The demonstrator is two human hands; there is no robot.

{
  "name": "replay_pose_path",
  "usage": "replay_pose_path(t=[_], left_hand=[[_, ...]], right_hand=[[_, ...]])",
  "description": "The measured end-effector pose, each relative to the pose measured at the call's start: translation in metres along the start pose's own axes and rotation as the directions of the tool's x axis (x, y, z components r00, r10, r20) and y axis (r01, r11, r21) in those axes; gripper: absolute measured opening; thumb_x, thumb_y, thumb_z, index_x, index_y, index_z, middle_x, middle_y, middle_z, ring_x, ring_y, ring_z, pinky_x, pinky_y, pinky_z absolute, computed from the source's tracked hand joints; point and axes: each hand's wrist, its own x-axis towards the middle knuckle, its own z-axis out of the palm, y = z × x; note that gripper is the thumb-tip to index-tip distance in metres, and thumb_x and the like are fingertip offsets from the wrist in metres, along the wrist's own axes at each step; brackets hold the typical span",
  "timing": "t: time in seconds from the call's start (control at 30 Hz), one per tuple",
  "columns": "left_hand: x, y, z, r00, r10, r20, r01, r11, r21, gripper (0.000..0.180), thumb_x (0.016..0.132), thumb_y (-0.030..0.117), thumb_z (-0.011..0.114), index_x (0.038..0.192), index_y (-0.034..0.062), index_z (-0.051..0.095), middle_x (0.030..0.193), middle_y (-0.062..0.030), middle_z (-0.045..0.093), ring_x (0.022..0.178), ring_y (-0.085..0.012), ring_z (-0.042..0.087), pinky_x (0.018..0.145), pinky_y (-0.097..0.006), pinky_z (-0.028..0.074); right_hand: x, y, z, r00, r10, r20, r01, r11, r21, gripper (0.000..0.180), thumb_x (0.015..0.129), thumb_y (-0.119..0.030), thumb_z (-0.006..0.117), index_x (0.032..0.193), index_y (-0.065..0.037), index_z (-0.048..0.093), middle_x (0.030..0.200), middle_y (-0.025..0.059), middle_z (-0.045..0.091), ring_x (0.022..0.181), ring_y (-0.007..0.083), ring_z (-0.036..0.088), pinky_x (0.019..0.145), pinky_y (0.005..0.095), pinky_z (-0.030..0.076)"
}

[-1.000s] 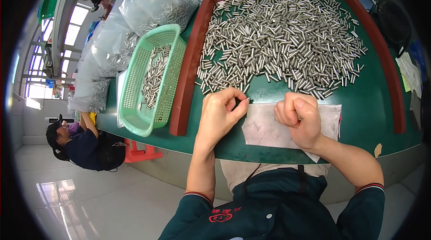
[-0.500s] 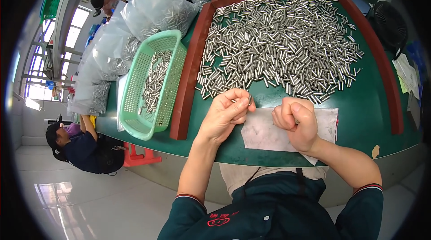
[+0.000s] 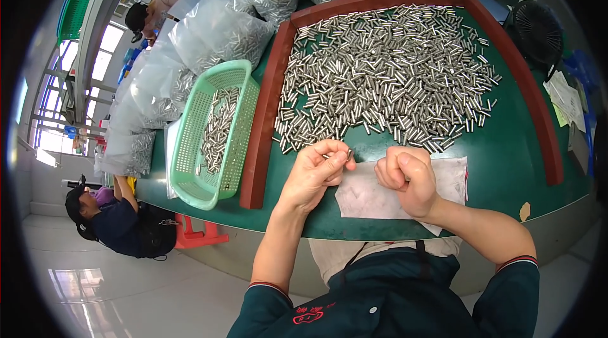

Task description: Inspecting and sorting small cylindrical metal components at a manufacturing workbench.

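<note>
My two hands are apart from each other above a green surface. My left hand pinches a small metal pin between thumb and fingertips, a grip that seems to suit so slim a thing and leaves its end showing. My right hand is curled into a fist over a stained pale cloth; I cannot tell whether anything is inside. Just beyond lies a broad heap of loose pins, bordered left, right and at the far side by a red-brown frame, probably to stop them rolling away. Left of the frame, a green basket contains more pins, its raised sides holding them together. Clear bags of metal pieces stand behind it.
</note>
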Motion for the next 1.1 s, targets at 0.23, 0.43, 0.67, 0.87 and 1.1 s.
replay_pose_path(t=[0.23,0.43,0.67,0.87,1.1], left_hand=[[-0.001,0.003,0.003,0.996,-0.059,0.06,0.058,0.998,0.033,0.016,0.087,0.009,0.047,0.096,-0.0017,0.055,0.075,-0.0095,0.058,0.045,-0.0017,0.029,0.041,-0.016,0.022],[0.0,0.002,0.005,0.99,-0.106,0.089,0.107,0.994,-0.008,0.02,0.089,0.014,0.046,0.095,-0.0021,0.056,0.073,-0.0079,0.058,0.045,-0.0027,0.029,0.041,-0.016,0.022],[-0.003,0.004,0.013,0.996,-0.083,0.038,0.069,0.955,0.289,0.014,0.085,0.012,0.053,0.09,-0.0005,0.058,0.066,-0.0032,0.057,0.05,-0.0016,0.038,0.043,-0.017,0.029],[-0.006,-0.006,0.032,0.951,0.235,0.202,-0.254,0.216,0.943,0.015,0.068,0.009,0.065,0.08,0.0035,0.058,0.047,-0.0078,0.044,0.04,-0.0223,0.045,0.041,-0.032,0.036],[-0.006,-0.003,0.033,0.975,0.164,0.152,-0.185,0.216,0.959,0.011,0.07,0.007,0.063,0.077,0.0031,0.055,0.045,-0.0075,0.042,0.039,-0.0229,0.045,0.04,-0.033,0.034]], right_hand=[[0.001,0.002,-0.001,1.0,-0.01,-0.001,0.01,1.0,-0.013,0.033,0.081,-0.021,0.035,0.052,-0.007,0.029,0.046,-0.0008,0.028,0.044,0.0082,0.022,0.044,0.0241,0.019],[0.001,0.004,-0.001,1.0,-0.027,0.005,0.027,0.999,-0.022,0.034,0.082,-0.023,0.036,0.053,-0.008,0.03,0.045,-0.0011,0.027,0.043,0.0088,0.021,0.043,0.0245,0.019],[0.0,0.004,-0.003,0.999,-0.034,-0.012,0.034,0.999,-0.034,0.034,0.082,-0.023,0.036,0.052,-0.008,0.03,0.045,-0.001,0.027,0.042,0.0091,0.021,0.043,0.0245,0.019],[0.0,0.004,-0.006,1.0,-0.026,0.012,0.026,0.999,0.023,0.034,0.082,-0.023,0.035,0.052,-0.009,0.029,0.044,-0.001,0.027,0.042,0.0093,0.02,0.043,0.025,0.02],[0.004,0.004,-0.006,0.996,-0.086,0.005,0.086,0.996,0.039,0.035,0.083,-0.024,0.035,0.052,-0.009,0.029,0.044,-0.0014,0.026,0.041,0.0089,0.019,0.042,0.025,0.019]])
